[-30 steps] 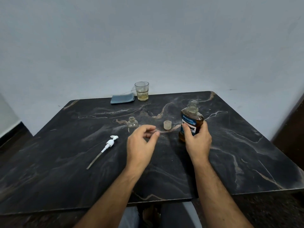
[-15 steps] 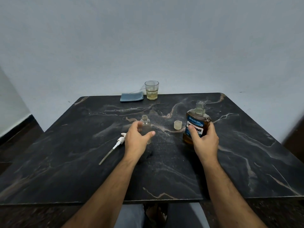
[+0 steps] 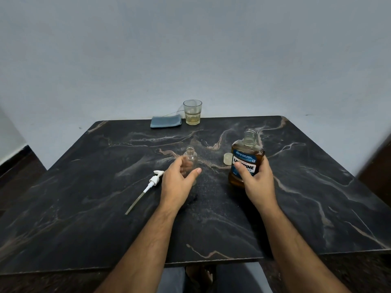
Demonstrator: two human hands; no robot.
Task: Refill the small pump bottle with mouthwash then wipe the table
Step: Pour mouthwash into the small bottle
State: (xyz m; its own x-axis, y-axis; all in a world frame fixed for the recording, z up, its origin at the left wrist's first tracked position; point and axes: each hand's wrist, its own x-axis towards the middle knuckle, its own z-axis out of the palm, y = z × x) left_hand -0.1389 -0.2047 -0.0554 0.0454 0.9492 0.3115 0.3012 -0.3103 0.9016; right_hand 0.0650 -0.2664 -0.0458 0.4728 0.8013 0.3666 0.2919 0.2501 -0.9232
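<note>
The small clear bottle (image 3: 191, 157) stands open-necked at the middle of the dark marble table (image 3: 84, 208). My left hand (image 3: 176, 183) wraps around its lower part. The amber mouthwash bottle (image 3: 245, 163), uncapped, stands to the right, gripped by my right hand (image 3: 257, 182) around its label. Its pale cap (image 3: 227, 158) lies between the two bottles. The white pump head with its long tube (image 3: 149, 187) lies on the table left of my left hand.
A folded blue cloth (image 3: 166, 121) and a glass (image 3: 192, 112) holding a little yellowish liquid sit at the table's far edge against the wall. My legs show below the near edge.
My left hand has reached forward from an empty pinch and closed around the small bottle. My right hand stays on the mouthwash bottle. The view has shifted slightly.
</note>
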